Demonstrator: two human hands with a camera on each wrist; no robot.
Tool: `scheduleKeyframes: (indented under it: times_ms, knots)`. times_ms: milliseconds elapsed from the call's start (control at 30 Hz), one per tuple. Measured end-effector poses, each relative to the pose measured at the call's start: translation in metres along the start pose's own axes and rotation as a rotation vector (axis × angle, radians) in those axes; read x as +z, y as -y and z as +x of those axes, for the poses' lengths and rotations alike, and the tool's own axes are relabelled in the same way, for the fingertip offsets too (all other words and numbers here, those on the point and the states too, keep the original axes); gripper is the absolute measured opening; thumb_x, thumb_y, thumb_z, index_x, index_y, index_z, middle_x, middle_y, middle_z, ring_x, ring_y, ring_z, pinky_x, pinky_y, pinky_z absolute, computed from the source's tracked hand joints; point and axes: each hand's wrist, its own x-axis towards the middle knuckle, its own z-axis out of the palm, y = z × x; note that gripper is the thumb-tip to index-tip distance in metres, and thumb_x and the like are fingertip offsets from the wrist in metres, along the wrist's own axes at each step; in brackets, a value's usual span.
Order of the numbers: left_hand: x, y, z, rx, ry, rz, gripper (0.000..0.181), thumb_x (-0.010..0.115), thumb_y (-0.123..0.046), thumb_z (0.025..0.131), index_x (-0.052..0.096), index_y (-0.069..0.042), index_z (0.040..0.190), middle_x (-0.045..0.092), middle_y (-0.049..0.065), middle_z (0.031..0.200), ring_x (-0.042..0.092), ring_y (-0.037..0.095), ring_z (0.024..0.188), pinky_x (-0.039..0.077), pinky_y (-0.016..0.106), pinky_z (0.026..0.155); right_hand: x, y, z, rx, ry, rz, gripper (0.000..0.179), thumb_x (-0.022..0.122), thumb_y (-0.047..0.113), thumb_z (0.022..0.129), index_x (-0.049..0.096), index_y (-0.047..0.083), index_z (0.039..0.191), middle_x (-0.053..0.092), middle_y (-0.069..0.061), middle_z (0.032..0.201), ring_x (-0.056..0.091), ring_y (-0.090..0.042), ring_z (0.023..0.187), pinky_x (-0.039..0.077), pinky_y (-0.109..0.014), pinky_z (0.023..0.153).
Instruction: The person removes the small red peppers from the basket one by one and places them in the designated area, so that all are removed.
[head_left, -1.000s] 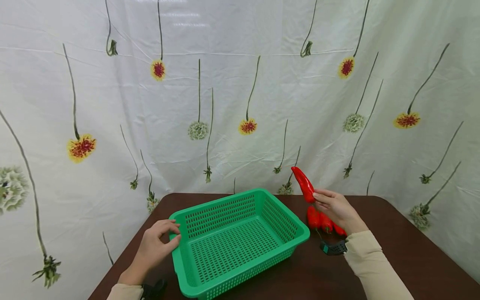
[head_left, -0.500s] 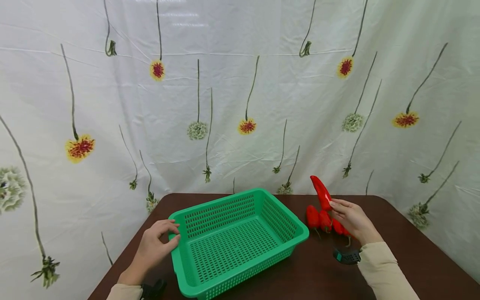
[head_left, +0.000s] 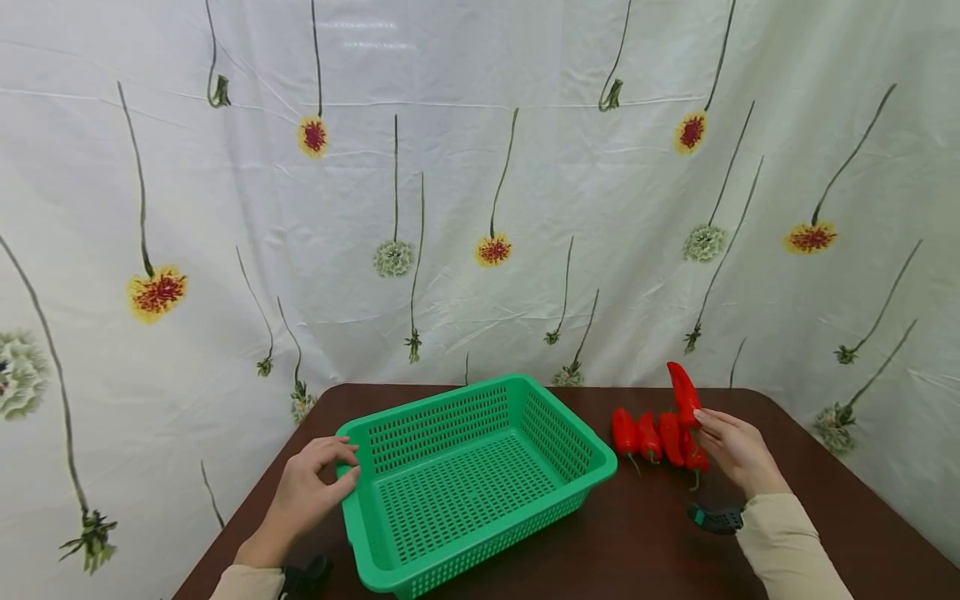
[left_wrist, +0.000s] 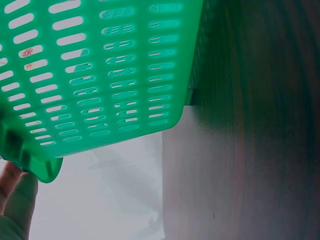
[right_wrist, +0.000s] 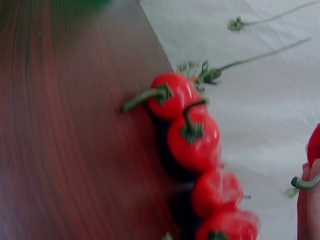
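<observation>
My right hand (head_left: 738, 450) pinches a red pepper (head_left: 682, 392) near its stem end, tip pointing up, above the right end of a row of several red peppers (head_left: 624, 432). At the right edge of the right wrist view, part of the held pepper (right_wrist: 314, 145) and its green stem show beside the fingers; the row's green-stemmed peppers (right_wrist: 194, 145) fill the middle. A green plastic basket (head_left: 480, 554) with slotted walls sits left of them, with nothing inside. My left hand (head_left: 303, 492) grips its left rim, fingertips at the lip (left_wrist: 46, 172) in the left wrist view.
Everything stands on a dark brown table (head_left: 637, 542), whose back edge meets a white flower-print cloth (head_left: 480, 317). The peppers lie near that back edge, right of the basket. Black straps (head_left: 716, 520) are on both wrists.
My right hand has moved right and slightly down with the held pepper, from beside the basket to over the row's right end. The left hand and basket have stayed in place.
</observation>
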Motion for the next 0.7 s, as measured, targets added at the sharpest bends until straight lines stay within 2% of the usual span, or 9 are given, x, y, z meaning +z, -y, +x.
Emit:
scheduleKeyframes:
  times_ms: [167,333,400,433,500,567,600,667,700]
  knots:
    - [0.001,0.0,0.0,0.005,0.008,0.0,0.027,0.078,0.008,0.073,0.07,-0.016,0.081,0.073,0.005,0.099,0.063,0.02,0.107,0.053,0.019,0.083,-0.014,-0.005,-0.001,0.024,-0.062,-0.023,0.079,0.065,0.034,0.097,0.025,0.0,0.157,0.053,0.022,0.099,0.057,0.005,0.089,0.053,-0.011,0.083]
    - [0.002,0.0,-0.001,-0.007,0.007,0.008,0.027,0.079,0.007,0.073,0.07,-0.017,0.08,0.073,0.003,0.099,0.063,0.015,0.107,0.056,0.026,0.082,-0.027,-0.013,-0.002,0.063,-0.135,-0.051,0.07,0.067,0.037,0.095,0.039,0.004,0.151,0.053,0.018,0.103,0.055,0.001,0.094,0.055,-0.012,0.08]
    - [0.002,0.0,-0.002,-0.009,0.008,0.007,0.026,0.079,0.007,0.073,0.07,-0.016,0.08,0.073,0.003,0.099,0.063,0.013,0.107,0.056,0.027,0.081,-0.031,-0.018,-0.001,0.085,-0.158,-0.078,0.072,0.067,0.038,0.095,0.039,0.002,0.151,0.055,0.007,0.117,0.055,-0.008,0.106,0.055,-0.012,0.078]
    - [0.002,0.0,-0.002,-0.009,0.008,0.008,0.026,0.079,0.007,0.073,0.07,-0.016,0.08,0.073,0.003,0.099,0.062,0.013,0.107,0.056,0.028,0.081,-0.032,-0.02,-0.001,0.098,-0.164,-0.084,0.075,0.068,0.038,0.094,0.037,0.0,0.152,0.055,-0.002,0.127,0.053,-0.015,0.115,0.055,-0.013,0.077]
    - [0.002,0.0,-0.003,-0.008,0.009,0.008,0.027,0.079,0.007,0.073,0.07,-0.017,0.08,0.074,0.003,0.099,0.063,0.013,0.107,0.057,0.029,0.081,-0.035,-0.024,0.001,0.121,-0.169,-0.082,0.081,0.069,0.037,0.094,0.031,-0.003,0.154,0.04,-0.02,0.149,0.043,-0.03,0.133,0.056,-0.014,0.075]
    - [0.003,0.0,-0.003,-0.006,0.009,0.009,0.027,0.079,0.007,0.073,0.07,-0.017,0.08,0.074,0.003,0.099,0.063,0.012,0.107,0.057,0.029,0.081,-0.037,-0.028,0.002,0.138,-0.172,-0.074,0.082,0.07,0.036,0.094,0.03,-0.005,0.153,0.022,-0.025,0.16,0.03,-0.038,0.142,0.056,-0.015,0.074]
    - [0.002,0.0,-0.003,-0.007,0.01,0.005,0.027,0.079,0.007,0.073,0.07,-0.017,0.08,0.073,0.002,0.099,0.062,0.01,0.107,0.057,0.029,0.08,-0.038,-0.029,0.002,0.145,-0.174,-0.069,0.083,0.071,0.035,0.093,0.03,-0.005,0.153,0.018,-0.026,0.162,0.027,-0.039,0.144,0.056,-0.015,0.073]
    - [0.002,-0.001,-0.004,-0.01,0.011,-0.001,0.027,0.079,0.007,0.073,0.07,-0.017,0.08,0.073,0.003,0.099,0.062,0.007,0.107,0.057,0.029,0.08,-0.041,-0.031,0.002,0.148,-0.184,-0.074,0.074,0.072,0.034,0.093,0.04,-0.003,0.149,0.036,-0.026,0.15,0.029,-0.04,0.142,0.056,-0.016,0.073]
    - [0.002,-0.001,-0.004,-0.01,0.01,-0.005,0.026,0.079,0.007,0.073,0.07,-0.016,0.08,0.073,0.003,0.099,0.061,0.006,0.108,0.057,0.029,0.079,-0.041,-0.032,0.002,0.143,-0.189,-0.085,0.072,0.071,0.033,0.093,0.042,-0.004,0.147,0.039,-0.023,0.147,0.03,-0.039,0.141,0.056,-0.015,0.073]
